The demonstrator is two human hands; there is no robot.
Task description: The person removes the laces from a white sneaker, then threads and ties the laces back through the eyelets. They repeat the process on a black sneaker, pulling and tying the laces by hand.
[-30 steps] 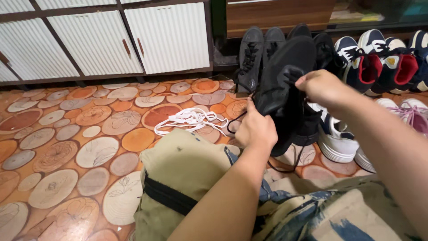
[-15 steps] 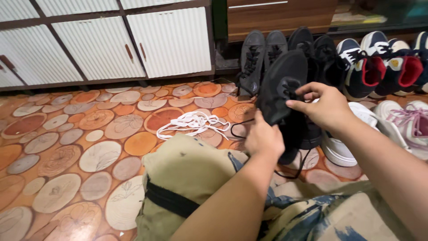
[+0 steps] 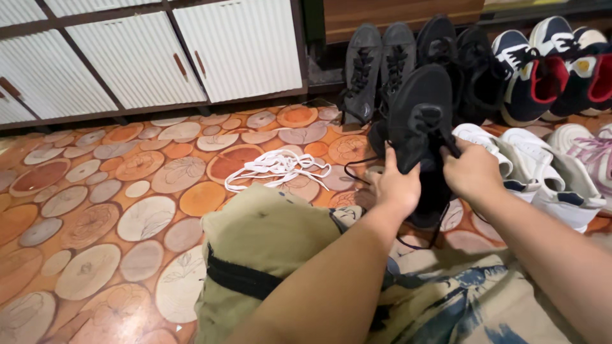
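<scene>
The black shoe point(image 3: 417, 124) is held up above the floor point(image 3: 95, 210), in front of the person's knees, toe pointing up and away. The left hand point(image 3: 396, 188) closes around its lower side near the heel and carries it. The right hand point(image 3: 472, 172) is closed on the black lace point(image 3: 446, 137) at the tongue area, pinching it between the fingers. I judge the shoe is light and soft: the upper looks like fabric that bends easily under the fingers, while the sole is stiffer, so the sole and heel are the good place for holding. The lace is thin and limp, and a loose end hangs down under the shoe; it needs a pinch near the eyelets, because it can slip. A white lace point(image 3: 277, 167) lies loose on the floor to the left, well apart from the hands. Other shoes point(image 3: 510, 70) stand in a row behind, near the cabinet point(image 3: 236, 51)
</scene>
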